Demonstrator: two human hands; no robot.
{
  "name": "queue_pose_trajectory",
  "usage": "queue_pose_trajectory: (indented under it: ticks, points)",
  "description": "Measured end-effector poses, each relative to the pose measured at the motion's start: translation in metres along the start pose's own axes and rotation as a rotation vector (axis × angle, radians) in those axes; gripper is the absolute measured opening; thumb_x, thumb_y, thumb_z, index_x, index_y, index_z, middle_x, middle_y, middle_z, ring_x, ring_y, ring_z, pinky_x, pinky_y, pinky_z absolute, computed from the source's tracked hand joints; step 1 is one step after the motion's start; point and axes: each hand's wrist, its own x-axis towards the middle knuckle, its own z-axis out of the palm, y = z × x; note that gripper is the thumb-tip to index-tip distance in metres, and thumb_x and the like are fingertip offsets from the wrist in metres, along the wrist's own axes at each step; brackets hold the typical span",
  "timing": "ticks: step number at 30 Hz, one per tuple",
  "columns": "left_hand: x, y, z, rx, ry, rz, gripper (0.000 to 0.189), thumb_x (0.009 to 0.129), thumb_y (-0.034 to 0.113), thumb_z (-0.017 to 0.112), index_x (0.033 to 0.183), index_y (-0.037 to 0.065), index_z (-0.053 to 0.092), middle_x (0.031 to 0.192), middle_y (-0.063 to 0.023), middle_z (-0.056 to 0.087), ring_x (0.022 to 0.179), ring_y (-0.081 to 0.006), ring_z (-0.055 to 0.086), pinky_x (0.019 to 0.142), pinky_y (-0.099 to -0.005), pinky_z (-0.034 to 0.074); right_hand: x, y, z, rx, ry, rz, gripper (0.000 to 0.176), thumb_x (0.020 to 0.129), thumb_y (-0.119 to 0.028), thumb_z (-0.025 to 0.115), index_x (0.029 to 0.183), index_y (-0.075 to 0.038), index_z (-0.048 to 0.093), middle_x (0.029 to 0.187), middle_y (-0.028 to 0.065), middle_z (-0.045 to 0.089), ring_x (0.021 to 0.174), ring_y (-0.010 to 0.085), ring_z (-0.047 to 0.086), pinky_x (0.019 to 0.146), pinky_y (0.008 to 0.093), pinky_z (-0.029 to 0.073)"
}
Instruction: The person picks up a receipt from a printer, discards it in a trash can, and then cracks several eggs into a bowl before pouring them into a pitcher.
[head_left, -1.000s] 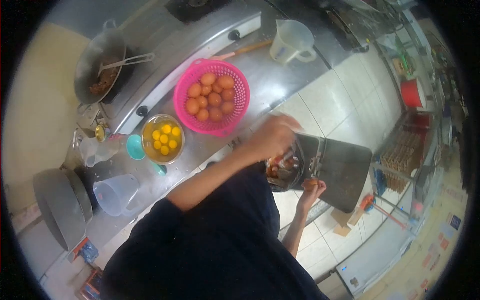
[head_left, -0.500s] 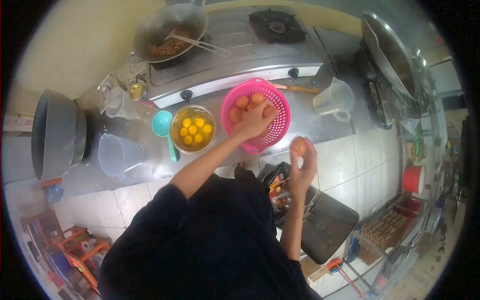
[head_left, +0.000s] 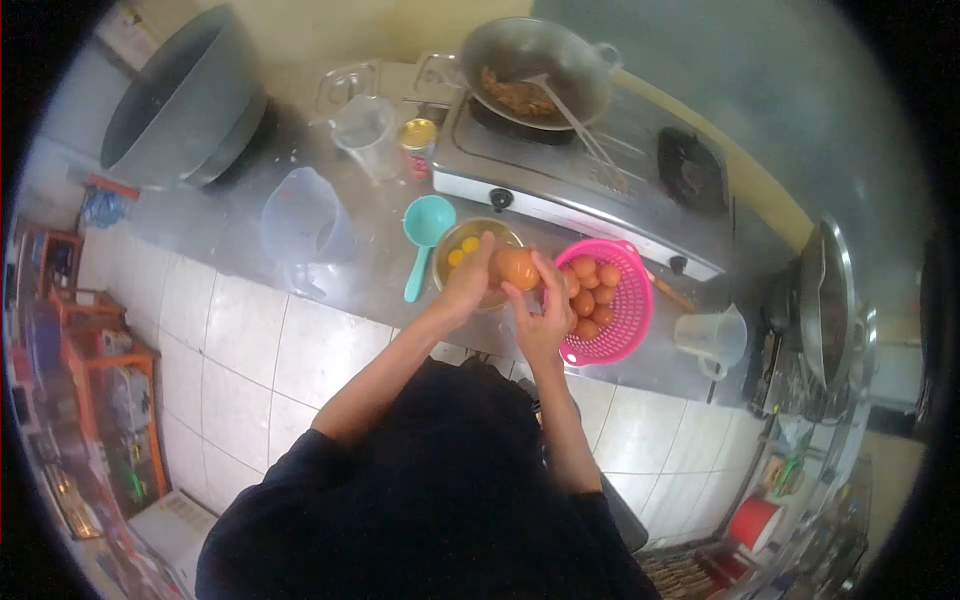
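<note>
My left hand point(head_left: 468, 287) and my right hand point(head_left: 546, 318) meet above the right part of a metal bowl point(head_left: 440, 270). Brown shell point(head_left: 516, 268) shows between their fingers, both hands gripping it; whether it is one egg or two pressed together is unclear. Yellow yolks point(head_left: 456, 257) lie in the bowl, partly hidden by my left hand. Right of my hands, a pink basket point(head_left: 634, 310) holds several brown eggs point(head_left: 603, 295). A turquoise ladle point(head_left: 429, 221) rests on the counter left of the bowl.
Behind the bowl stands a stove point(head_left: 560, 195) with a wok point(head_left: 590, 90) of brown food. Clear plastic jugs point(head_left: 305, 225) and a can point(head_left: 418, 160) stand left. Another jug point(head_left: 712, 338) is at the right. A large grey pot point(head_left: 185, 100) is far left.
My left hand has left the basket and moved to the bowl. My right hand has brought its egg left and up to meet it. The camera view has turned and shifted.
</note>
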Motion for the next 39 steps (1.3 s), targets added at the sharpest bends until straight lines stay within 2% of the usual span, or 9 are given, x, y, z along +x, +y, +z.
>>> queue_pose_trajectory:
  ticks: [3,6,7,10,13,21,24,30,39]
  points:
    - [-0.008,0.017,-0.024,-0.093,-0.045,0.029,0.056,0.102,0.052,0.039,0.121,0.002,0.057,0.118,-0.0100,0.060,0.099,-0.0174,0.061,0.086,-0.0324,0.051,0.000,0.001,0.024,0.436,0.147,0.075,0.054,0.082,0.000,0.074,0.130,-0.002,0.050,0.127,0.0168,0.057,0.112,0.0272,0.058,0.097,0.0379,0.048]
    - [0.000,0.023,-0.060,0.038,-0.309,0.100,0.051,0.099,0.046,0.051,0.121,0.001,0.055,0.118,-0.0097,0.060,0.104,-0.0180,0.061,0.085,-0.0289,0.050,0.016,0.001,0.026,0.551,0.085,0.226,0.050,0.086,0.001,0.068,0.131,-0.003,0.046,0.119,0.0126,0.053,0.108,0.0221,0.056,0.096,0.0356,0.049]
    - [0.002,0.026,-0.068,0.098,-0.296,0.122,0.050,0.098,0.044,0.056,0.126,0.002,0.050,0.115,-0.0084,0.060,0.100,-0.0158,0.060,0.082,-0.0273,0.049,0.024,0.005,0.026,0.620,-0.036,0.349,0.047,0.089,-0.002,0.066,0.131,-0.005,0.046,0.110,0.0073,0.050,0.104,0.0190,0.055,0.094,0.0336,0.049]
    - [0.008,0.034,-0.081,0.243,-0.306,0.164,0.057,0.094,0.037,0.067,0.134,0.005,0.043,0.109,-0.0057,0.061,0.093,-0.0111,0.058,0.075,-0.0242,0.046,0.045,0.030,0.023,0.445,-0.543,0.444,0.049,0.089,-0.007,0.068,0.134,-0.007,0.048,0.119,0.0090,0.055,0.111,0.0190,0.056,0.094,0.0319,0.049]
    - [0.016,0.042,-0.090,0.327,-0.388,0.192,0.055,0.090,0.032,0.073,0.131,0.003,0.049,0.111,-0.0061,0.062,0.095,-0.0113,0.059,0.078,-0.0248,0.049,0.065,0.024,0.027,0.246,-0.669,0.116,0.050,0.087,-0.013,0.072,0.134,-0.009,0.054,0.129,0.0099,0.059,0.119,0.0189,0.056,0.096,0.0314,0.049]
    - [0.040,0.018,-0.094,0.493,-0.460,0.502,0.059,0.088,0.019,0.074,0.138,0.000,0.049,0.121,-0.0106,0.063,0.107,-0.0165,0.062,0.087,-0.0285,0.053,0.056,0.060,0.037,0.148,-0.698,0.128,0.053,0.078,-0.018,0.079,0.127,-0.010,0.061,0.124,0.0148,0.064,0.113,0.0285,0.064,0.095,0.0356,0.051]
    - [0.057,-0.003,-0.097,0.699,-0.430,0.717,0.059,0.088,0.023,0.073,0.137,-0.001,0.048,0.123,-0.0190,0.062,0.108,-0.0277,0.065,0.090,-0.0350,0.054,0.049,0.078,0.043,0.026,-0.665,0.025,0.056,0.075,-0.020,0.080,0.127,-0.011,0.060,0.120,0.0176,0.065,0.108,0.0345,0.065,0.090,0.0401,0.053]
    - [0.074,-0.019,-0.095,1.061,-0.346,0.729,0.061,0.087,0.033,0.071,0.133,-0.002,0.049,0.124,-0.0291,0.058,0.110,-0.0439,0.061,0.094,-0.0448,0.052,0.042,0.094,0.049,-0.303,-0.669,-0.082,0.055,0.078,-0.029,0.075,0.129,-0.014,0.058,0.110,0.0168,0.066,0.095,0.0376,0.067,0.079,0.0445,0.057]
    - [0.086,-0.011,-0.093,0.841,-0.312,0.856,0.059,0.078,0.017,0.075,0.129,-0.002,0.054,0.115,-0.0227,0.065,0.098,-0.0385,0.066,0.085,-0.0411,0.055,0.049,0.106,0.060,-0.273,-0.552,-0.169,0.055,0.077,-0.027,0.075,0.128,-0.016,0.059,0.107,0.0137,0.065,0.088,0.0370,0.068,0.074,0.0434,0.058]
